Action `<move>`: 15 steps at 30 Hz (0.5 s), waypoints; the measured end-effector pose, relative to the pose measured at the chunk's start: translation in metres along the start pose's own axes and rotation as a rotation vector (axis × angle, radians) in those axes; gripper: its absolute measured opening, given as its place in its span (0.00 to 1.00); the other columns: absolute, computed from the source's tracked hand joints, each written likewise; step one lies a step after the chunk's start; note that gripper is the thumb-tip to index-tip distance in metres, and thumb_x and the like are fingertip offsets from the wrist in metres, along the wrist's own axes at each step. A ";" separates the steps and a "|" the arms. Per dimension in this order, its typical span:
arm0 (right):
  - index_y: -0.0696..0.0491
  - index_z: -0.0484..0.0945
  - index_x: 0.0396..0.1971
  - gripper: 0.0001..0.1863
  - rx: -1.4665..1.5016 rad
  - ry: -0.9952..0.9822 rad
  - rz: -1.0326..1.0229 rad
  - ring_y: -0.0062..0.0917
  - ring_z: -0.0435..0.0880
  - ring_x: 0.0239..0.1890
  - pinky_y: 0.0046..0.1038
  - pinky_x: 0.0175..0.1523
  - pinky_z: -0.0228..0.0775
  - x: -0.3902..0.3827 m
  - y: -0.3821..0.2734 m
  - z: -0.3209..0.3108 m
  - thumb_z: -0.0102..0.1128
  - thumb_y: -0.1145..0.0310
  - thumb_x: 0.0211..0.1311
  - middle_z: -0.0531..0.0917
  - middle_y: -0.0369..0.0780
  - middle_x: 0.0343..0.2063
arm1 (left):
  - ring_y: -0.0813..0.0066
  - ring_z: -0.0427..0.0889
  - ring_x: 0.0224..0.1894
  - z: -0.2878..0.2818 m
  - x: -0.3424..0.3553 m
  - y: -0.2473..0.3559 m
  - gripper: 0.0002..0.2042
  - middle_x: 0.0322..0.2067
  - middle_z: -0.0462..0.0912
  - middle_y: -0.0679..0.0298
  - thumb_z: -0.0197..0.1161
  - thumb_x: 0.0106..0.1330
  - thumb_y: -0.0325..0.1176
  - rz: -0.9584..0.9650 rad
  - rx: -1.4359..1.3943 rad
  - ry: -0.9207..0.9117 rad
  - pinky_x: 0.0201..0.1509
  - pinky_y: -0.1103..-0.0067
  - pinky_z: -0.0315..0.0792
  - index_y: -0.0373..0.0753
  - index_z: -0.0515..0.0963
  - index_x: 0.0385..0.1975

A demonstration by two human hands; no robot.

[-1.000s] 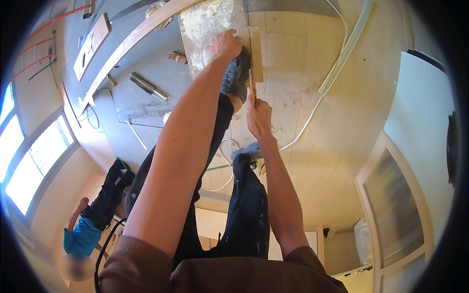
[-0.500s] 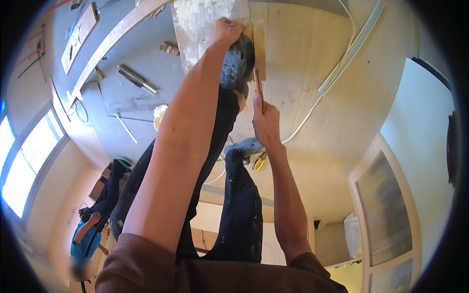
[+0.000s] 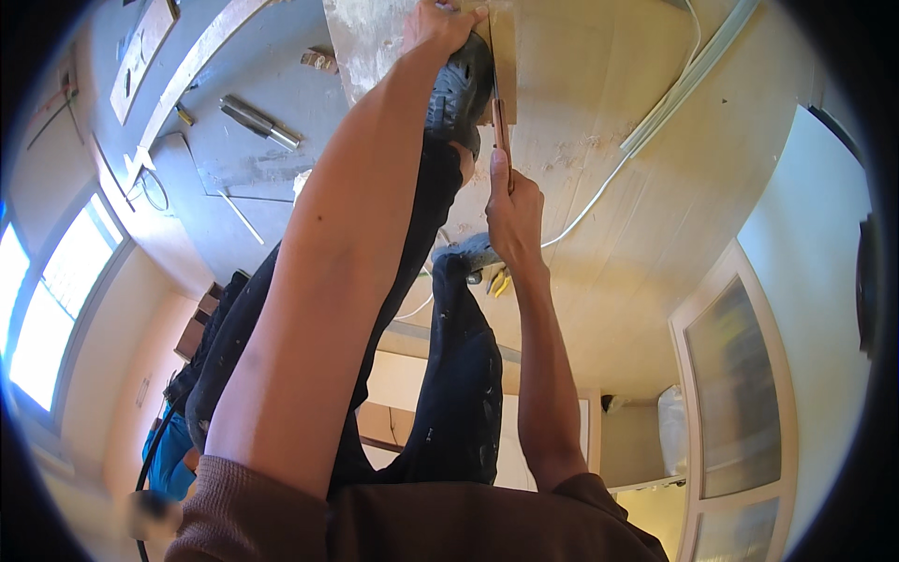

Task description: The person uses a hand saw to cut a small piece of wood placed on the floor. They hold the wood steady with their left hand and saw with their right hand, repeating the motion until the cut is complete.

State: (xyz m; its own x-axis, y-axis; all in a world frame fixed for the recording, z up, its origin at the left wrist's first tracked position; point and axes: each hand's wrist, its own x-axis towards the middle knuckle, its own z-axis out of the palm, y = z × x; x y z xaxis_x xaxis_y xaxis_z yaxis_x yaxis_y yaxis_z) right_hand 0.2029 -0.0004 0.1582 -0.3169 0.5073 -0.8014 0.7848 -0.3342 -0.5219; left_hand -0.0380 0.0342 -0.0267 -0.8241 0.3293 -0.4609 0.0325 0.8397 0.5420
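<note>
My right hand is wrapped round the wooden handle of a handsaw. Its thin blade, seen almost edge-on, runs away from me along a cut line in a thin board. At the top rim my left hand rests on that board beside the blade, thumb stretched toward it; its other fingers are partly cut off by the picture's edge. My dark, dusty shoe stands on the board just left of the saw. The other shoe is set further back.
Yellow-handled pliers lie by my rear foot. A metal cylindrical tool and long wooden strips lie to the left. White trunking with a cable lies on the right. Another person in blue is at lower left.
The view has tilted, so my hands, board and shoe sit higher in the picture. My right hand and the saw have shifted slightly relative to the board. The other person has bent lower.
</note>
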 end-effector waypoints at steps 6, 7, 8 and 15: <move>0.66 0.79 0.26 0.35 0.046 -0.040 0.183 0.39 0.77 0.20 0.43 0.31 0.66 -0.100 0.026 -0.020 0.47 0.45 0.78 0.76 0.53 0.16 | 0.59 0.84 0.41 0.004 0.001 -0.005 0.25 0.38 0.86 0.50 0.80 0.53 0.46 -0.093 -0.235 -0.136 0.45 0.66 0.79 0.38 0.80 0.45; 0.66 0.78 0.25 0.35 0.029 -0.037 0.168 0.37 0.75 0.19 0.42 0.30 0.65 -0.098 0.028 -0.020 0.48 0.46 0.78 0.75 0.51 0.15 | 0.58 0.85 0.42 0.007 -0.001 -0.001 0.25 0.39 0.86 0.50 0.80 0.53 0.46 -0.101 -0.235 -0.136 0.46 0.65 0.79 0.38 0.80 0.44; 0.65 0.78 0.25 0.34 0.013 -0.035 0.154 0.34 0.74 0.18 0.41 0.29 0.63 -0.092 0.030 -0.020 0.48 0.46 0.78 0.73 0.50 0.14 | 0.58 0.85 0.42 0.010 -0.004 0.002 0.25 0.39 0.86 0.49 0.80 0.53 0.47 -0.110 -0.234 -0.136 0.47 0.65 0.79 0.38 0.80 0.44; 0.65 0.76 0.23 0.36 0.059 -0.040 0.161 0.29 0.69 0.19 0.39 0.28 0.61 -0.080 0.040 -0.009 0.48 0.44 0.78 0.71 0.46 0.13 | 0.55 0.84 0.49 0.004 0.004 -0.002 0.25 0.43 0.86 0.48 0.80 0.53 0.49 -0.057 -0.147 -0.080 0.54 0.63 0.78 0.39 0.82 0.45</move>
State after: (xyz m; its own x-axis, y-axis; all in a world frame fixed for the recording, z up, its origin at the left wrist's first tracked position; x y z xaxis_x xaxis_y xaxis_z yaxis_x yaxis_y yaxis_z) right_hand 0.2641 -0.0471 0.2044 -0.2113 0.4114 -0.8866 0.7952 -0.4550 -0.4007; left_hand -0.0394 0.0359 -0.0322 -0.7745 0.3208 -0.5453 -0.1010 0.7882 0.6071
